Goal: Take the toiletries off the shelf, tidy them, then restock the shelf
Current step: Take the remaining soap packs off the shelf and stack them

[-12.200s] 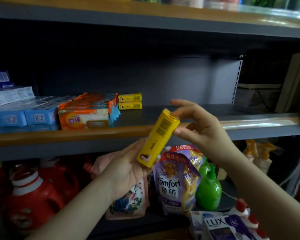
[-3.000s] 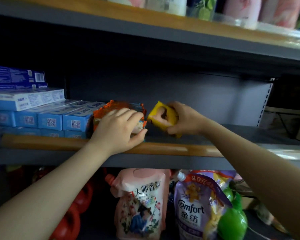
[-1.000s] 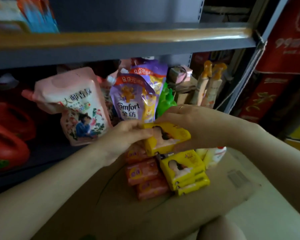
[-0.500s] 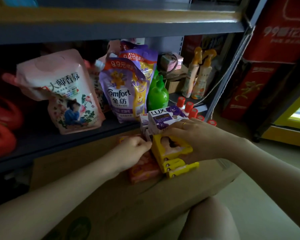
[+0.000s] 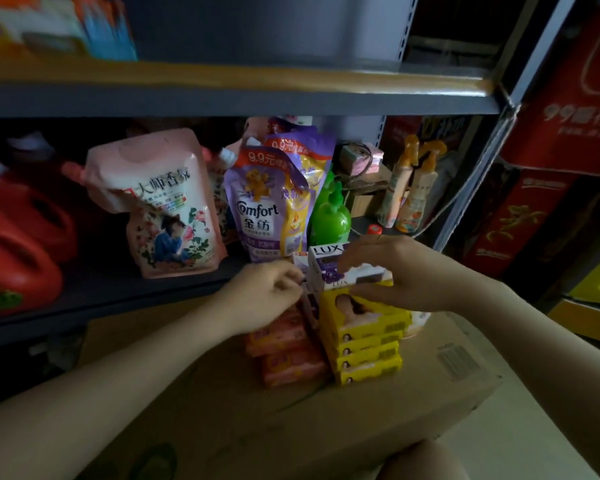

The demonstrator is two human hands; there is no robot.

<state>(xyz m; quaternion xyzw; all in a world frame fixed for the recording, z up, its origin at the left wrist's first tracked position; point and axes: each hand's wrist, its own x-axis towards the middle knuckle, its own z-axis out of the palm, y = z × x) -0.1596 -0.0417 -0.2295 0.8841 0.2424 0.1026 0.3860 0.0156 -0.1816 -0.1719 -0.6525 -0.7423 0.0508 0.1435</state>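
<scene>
Yellow soap boxes sit stacked on the cardboard box, squared for restocking. At their 12 o'clock, the right hand grips a white soap box; the left hand, at 9, curls loosely, holding nothing visible.

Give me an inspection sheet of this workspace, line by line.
Surface: cardboard box top, serving as worktop.
Job's things: yellow boxes stacked; orange packs beside them; white Lux box behind.
Clutter: nothing seen.
Grips: right hand holds a white-and-purple box above the yellow stack; left hand curled, contents unclear.
Cables: thin cord at the shelf post.
Surroundings: Comfort pouch, pink pouch, green bottle, red jugs.
</scene>
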